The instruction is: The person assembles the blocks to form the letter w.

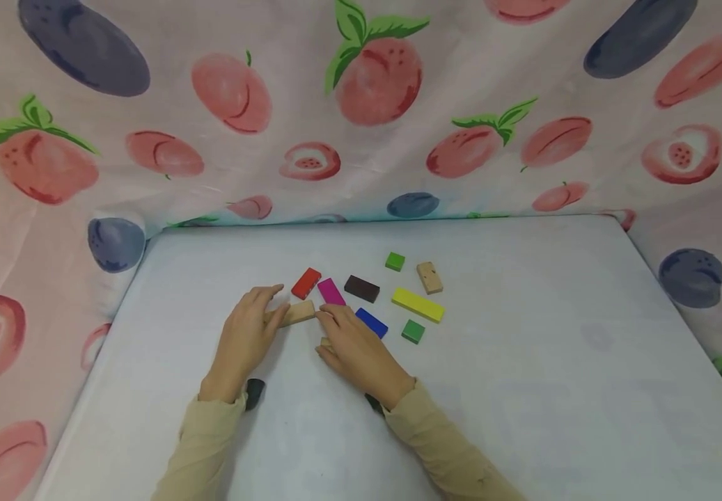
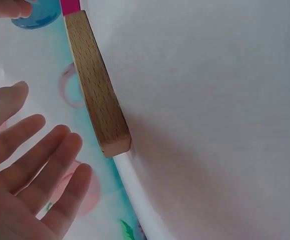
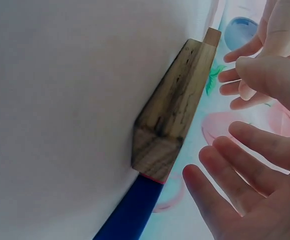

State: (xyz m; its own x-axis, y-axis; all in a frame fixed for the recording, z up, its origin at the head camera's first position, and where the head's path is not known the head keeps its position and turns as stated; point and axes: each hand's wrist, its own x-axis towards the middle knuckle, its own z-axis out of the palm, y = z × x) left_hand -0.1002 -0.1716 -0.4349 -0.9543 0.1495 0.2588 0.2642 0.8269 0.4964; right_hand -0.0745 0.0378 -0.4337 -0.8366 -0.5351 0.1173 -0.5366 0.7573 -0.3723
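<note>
My left hand (image 1: 244,337) is beside a plain wooden block (image 1: 299,313), its fingers overlapping the block's left end in the head view. In the left wrist view its fingers are loosely spread, with a gap between them and the wooden block. Over on the right, my right hand (image 1: 361,348) hovers above a second wooden block (image 3: 169,100) with dark grain, mostly hidden under it in the head view. Its fingers are relaxed and apart from that block in the right wrist view. A magenta block (image 1: 331,291) and a blue block (image 1: 372,323) lie close by.
Beyond the hands lie a red block (image 1: 306,283), a dark brown block (image 1: 362,289), a yellow block (image 1: 418,305), a light green block (image 1: 395,261), a darker green block (image 1: 413,332) and a wooden block (image 1: 429,277). Fruit-patterned cloth (image 1: 310,83) rises behind the white table (image 1: 555,348).
</note>
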